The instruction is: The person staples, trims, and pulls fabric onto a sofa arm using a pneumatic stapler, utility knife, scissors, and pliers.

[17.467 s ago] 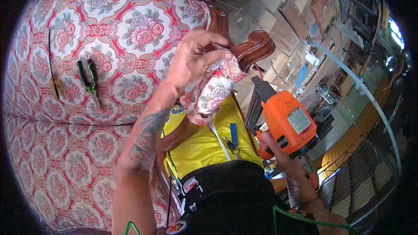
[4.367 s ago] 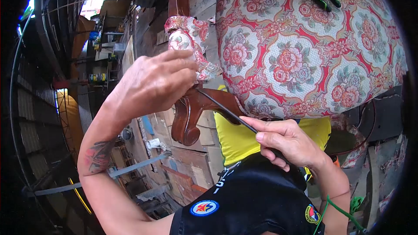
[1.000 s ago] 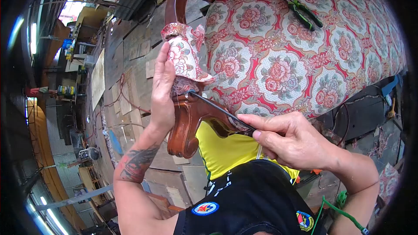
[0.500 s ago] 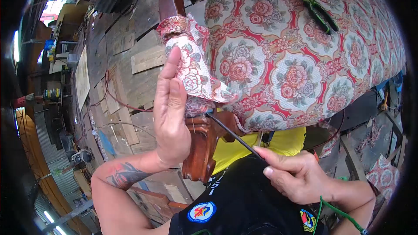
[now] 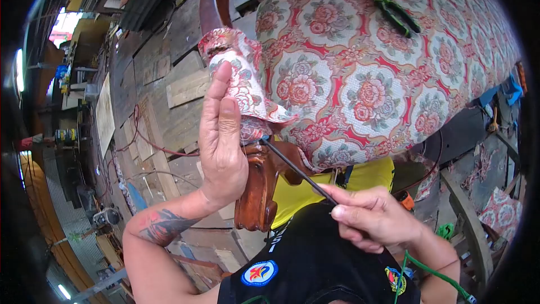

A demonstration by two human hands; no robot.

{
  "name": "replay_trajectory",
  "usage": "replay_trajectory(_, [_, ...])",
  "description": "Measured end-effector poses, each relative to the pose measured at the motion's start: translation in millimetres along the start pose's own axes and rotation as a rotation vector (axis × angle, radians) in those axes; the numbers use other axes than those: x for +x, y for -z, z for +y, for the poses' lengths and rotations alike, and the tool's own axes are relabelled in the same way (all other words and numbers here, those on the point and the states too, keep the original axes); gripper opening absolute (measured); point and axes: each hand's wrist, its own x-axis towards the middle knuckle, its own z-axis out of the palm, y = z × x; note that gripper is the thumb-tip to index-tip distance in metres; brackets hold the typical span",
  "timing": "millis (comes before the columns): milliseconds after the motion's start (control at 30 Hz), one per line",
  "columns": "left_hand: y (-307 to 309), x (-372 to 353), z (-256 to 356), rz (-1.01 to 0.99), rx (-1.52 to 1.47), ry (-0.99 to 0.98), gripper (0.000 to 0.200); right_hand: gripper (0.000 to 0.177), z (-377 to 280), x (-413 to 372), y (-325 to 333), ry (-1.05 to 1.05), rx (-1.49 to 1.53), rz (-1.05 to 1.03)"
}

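My left hand point(image 5: 222, 146) is held upright, fingers stretched, along the outer side of the chair's armrest, beside a loose flap of floral fabric point(image 5: 242, 87). In a closed grip, my right hand point(image 5: 368, 217) holds a thin dark metal rod point(image 5: 292, 166). The rod's far end meets the lower edge of the armrest padding point(image 5: 253, 130), just above the carved wooden arm front point(image 5: 257, 194). A bit of blue shows at that tip. The rod's near end is hidden in my fist.
Green-handled pliers point(image 5: 398, 16) lie on the floral upholstered seat point(image 5: 360, 95). A green cord point(image 5: 433, 273) hangs by my right forearm. Wooden boards point(image 5: 188, 87) cover the floor, crossed by a reddish hose point(image 5: 157, 147). Fabric scraps point(image 5: 500, 214) lie at the right.
The chair and pliers sit slightly farther left in view. My right hand has shifted a little left with the rod, whose tip stays at the padding's edge. My left hand keeps its pose.
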Motion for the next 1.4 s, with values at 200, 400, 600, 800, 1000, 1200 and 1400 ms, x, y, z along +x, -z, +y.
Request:
replay_trajectory(200, [0,3,-7,-0.020,-0.058,-0.066,0.047,0.048,-23,-12,-5,0.061,-0.322,0.120])
replay_trajectory(400, [-1,4,-4,-0.033,-0.002,-0.094,0.045,0.048,-23,-13,-8,0.051,-0.322,0.142])
replay_trajectory(600, [-5,4,2,-0.011,-0.051,-0.055,0.044,0.046,-21,-11,-10,0.069,-0.330,0.157])
replay_trajectory(800, [-5,4,4,0.005,0.027,-0.086,0.043,0.046,-17,-11,-8,0.107,-0.320,0.161])
replay_trajectory(1000, [-4,6,-10,0.004,-0.051,-0.118,0.044,0.046,-16,-10,-6,0.105,-0.347,0.171])
replay_trajectory(1200, [-1,3,-2,-0.008,-0.088,-0.040,0.044,0.046,-17,-12,-12,0.116,-0.305,0.194])
replay_trajectory(1400, [-8,3,3,0.009,-0.159,-0.012,0.044,0.047,-25,-15,-11,0.218,-0.602,0.190])
